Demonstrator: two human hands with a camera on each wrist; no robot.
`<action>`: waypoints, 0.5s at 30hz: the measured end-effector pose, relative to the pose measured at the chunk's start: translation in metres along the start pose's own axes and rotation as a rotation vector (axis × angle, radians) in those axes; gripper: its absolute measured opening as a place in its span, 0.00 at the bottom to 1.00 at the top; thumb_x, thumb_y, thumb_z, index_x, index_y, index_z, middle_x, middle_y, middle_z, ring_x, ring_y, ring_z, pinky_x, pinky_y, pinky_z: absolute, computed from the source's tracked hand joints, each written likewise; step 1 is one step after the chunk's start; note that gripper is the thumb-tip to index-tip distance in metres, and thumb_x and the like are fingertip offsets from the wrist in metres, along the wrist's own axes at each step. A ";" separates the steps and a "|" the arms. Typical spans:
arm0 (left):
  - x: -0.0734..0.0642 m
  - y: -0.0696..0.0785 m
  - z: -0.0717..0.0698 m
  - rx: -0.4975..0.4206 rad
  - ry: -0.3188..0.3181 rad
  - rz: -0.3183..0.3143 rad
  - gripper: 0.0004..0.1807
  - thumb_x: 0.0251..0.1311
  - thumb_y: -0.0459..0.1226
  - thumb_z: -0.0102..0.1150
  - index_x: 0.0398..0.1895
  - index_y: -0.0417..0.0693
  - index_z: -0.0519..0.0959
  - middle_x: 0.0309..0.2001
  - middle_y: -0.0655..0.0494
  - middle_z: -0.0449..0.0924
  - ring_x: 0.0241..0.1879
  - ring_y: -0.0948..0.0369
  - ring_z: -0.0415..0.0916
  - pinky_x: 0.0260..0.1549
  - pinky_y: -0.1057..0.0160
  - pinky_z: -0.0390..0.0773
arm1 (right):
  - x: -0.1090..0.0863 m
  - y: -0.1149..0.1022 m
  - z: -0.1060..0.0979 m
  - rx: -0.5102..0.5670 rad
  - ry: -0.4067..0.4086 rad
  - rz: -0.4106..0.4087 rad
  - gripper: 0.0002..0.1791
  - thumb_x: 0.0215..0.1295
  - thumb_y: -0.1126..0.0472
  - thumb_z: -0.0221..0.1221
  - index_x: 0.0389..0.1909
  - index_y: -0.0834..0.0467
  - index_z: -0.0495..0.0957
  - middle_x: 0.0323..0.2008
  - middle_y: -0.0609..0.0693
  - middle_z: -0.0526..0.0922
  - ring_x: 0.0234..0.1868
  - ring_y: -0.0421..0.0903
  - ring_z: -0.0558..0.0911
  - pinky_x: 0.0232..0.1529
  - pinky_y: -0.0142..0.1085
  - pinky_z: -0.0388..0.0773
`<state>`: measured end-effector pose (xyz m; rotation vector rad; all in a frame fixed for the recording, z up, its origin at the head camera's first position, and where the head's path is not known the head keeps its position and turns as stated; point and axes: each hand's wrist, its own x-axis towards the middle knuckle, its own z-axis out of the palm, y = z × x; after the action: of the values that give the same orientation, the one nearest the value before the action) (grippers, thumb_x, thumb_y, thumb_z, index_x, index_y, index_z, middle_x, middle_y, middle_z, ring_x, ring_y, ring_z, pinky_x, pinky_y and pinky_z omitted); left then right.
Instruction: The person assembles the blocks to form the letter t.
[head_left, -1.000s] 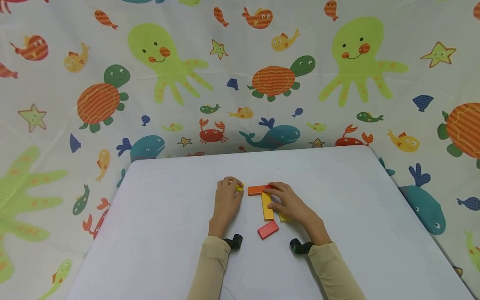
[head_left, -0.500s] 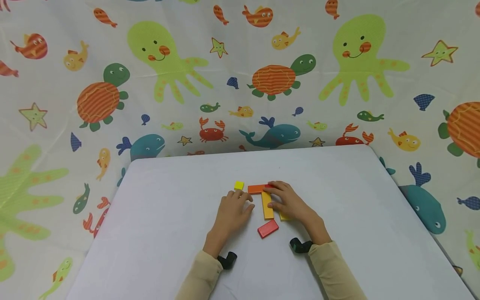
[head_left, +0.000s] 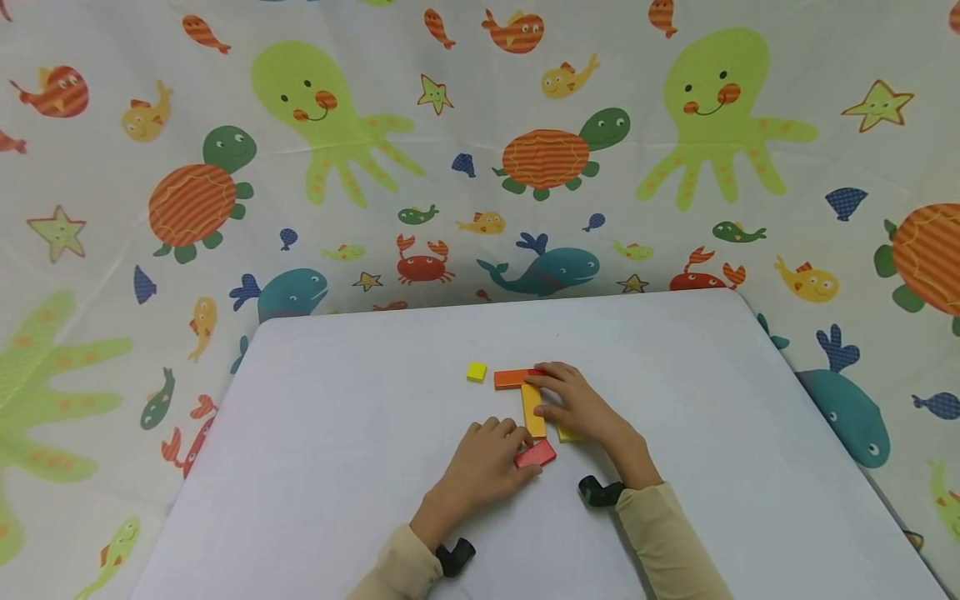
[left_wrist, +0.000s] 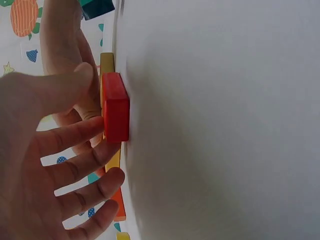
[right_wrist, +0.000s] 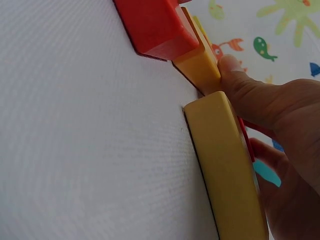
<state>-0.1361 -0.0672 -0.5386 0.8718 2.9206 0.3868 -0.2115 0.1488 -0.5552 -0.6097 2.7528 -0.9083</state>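
In the head view my left hand (head_left: pixel 487 467) reaches to a red block (head_left: pixel 536 454) lying near the front of the group. Its thumb and index finger are at either side of this block, and the other fingers spread loosely in the left wrist view. My right hand (head_left: pixel 577 404) rests at the blocks, its thumb against the side of an amber block (head_left: pixel 533 410). Its fingertips lie over another red block (head_left: pixel 536 372), largely covered, at the right end of an orange block (head_left: pixel 510 380). A pale yellow block (right_wrist: pixel 225 165) lies under the right palm, mostly hidden from above.
A small bright yellow block (head_left: pixel 476 372) lies by itself left of the orange one. The blocks are on a white-covered table (head_left: pixel 337 433). A patterned sea-animal cloth (head_left: pixel 450 183) hangs behind it.
My left hand has let go of the small yellow block and moved down and right to the front red block. The right hand has kept its place.
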 end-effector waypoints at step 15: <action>-0.002 0.005 0.002 0.087 -0.031 0.030 0.23 0.63 0.55 0.70 0.57 0.58 0.80 0.48 0.61 0.81 0.47 0.62 0.72 0.50 0.59 0.76 | -0.001 -0.004 -0.001 0.005 -0.006 0.008 0.34 0.68 0.49 0.67 0.74 0.45 0.73 0.79 0.54 0.65 0.82 0.61 0.57 0.77 0.63 0.62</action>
<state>-0.1313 -0.0636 -0.5395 0.9252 2.9185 0.2478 -0.2099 0.1468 -0.5515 -0.5986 2.7445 -0.9095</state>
